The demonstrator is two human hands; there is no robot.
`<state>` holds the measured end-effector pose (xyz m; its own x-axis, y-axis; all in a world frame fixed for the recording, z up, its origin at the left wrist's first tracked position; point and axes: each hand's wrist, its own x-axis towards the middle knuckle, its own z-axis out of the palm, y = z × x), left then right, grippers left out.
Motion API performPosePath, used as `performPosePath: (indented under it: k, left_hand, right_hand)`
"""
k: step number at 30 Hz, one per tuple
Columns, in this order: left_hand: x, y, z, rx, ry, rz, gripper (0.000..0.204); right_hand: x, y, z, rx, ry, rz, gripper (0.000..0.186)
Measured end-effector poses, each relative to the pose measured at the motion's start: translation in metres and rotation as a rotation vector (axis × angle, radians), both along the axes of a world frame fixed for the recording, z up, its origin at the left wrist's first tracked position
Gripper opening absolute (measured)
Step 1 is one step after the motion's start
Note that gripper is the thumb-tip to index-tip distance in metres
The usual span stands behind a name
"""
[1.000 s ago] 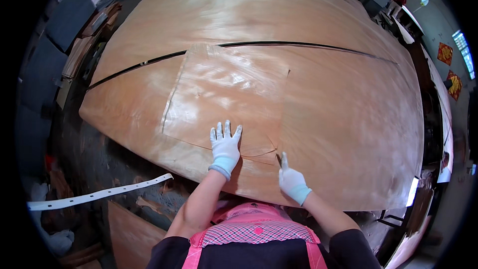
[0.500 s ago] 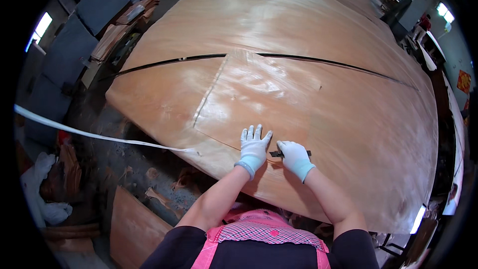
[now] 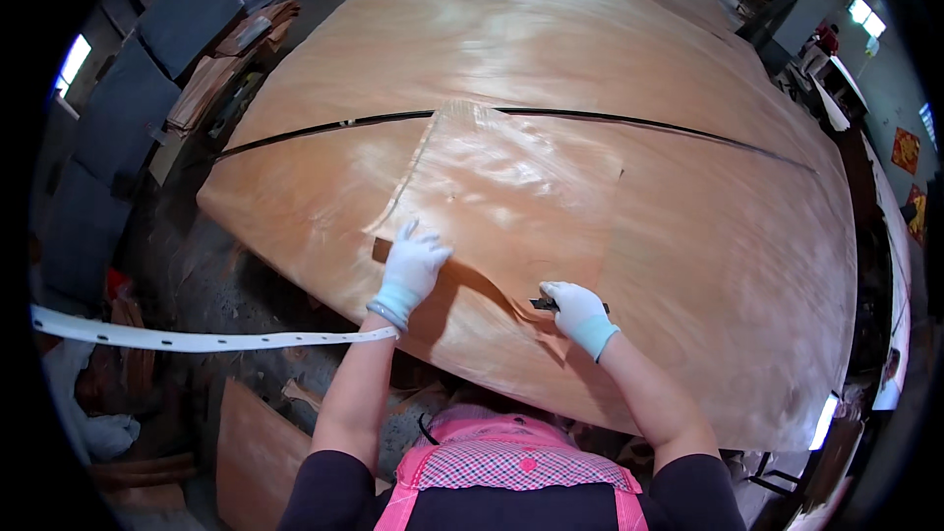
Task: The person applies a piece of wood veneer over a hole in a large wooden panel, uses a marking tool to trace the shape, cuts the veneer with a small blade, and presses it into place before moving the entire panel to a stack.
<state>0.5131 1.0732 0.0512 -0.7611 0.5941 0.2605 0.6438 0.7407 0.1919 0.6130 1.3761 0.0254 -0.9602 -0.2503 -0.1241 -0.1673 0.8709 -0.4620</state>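
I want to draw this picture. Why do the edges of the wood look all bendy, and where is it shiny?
In the head view the fisheye lens bows the veneer sheets near the rim, and the corners go black; pale glare sits on the top veneer piece; the left hand throws a dark shadow to its right; the right hand, gripping a small dark tool, looks sharp, not blurred.

veneer patch (image 3: 511, 197) on veneer sheets (image 3: 708, 265), tape (image 3: 197, 339) left
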Motion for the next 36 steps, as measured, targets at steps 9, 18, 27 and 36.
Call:
performPosePath:
  k: [9, 18, 27, 36]
  left_hand:
    - [0.000, -0.059, 0.071, 0.301, 0.415, 0.250, 0.025]
    - [0.032, -0.194, -0.029, 0.043, 0.261, 0.527, 0.027]
    - [0.053, -0.186, -0.064, -0.021, -0.263, 0.746, 0.043]
    - [0.152, -0.144, -0.062, 0.380, -0.170, 0.873, 0.036]
  right_hand:
    - [0.010, -0.001, 0.007, 0.033, -0.093, -0.049, 0.036]
    - [0.009, -0.004, 0.004, 0.020, 0.025, -0.027, 0.031]
    - [0.001, -0.003, 0.013, 0.105, -0.002, 0.074, 0.029]
    - [-0.005, -0.118, 0.190, -0.896, 0.211, 0.151, 0.038]
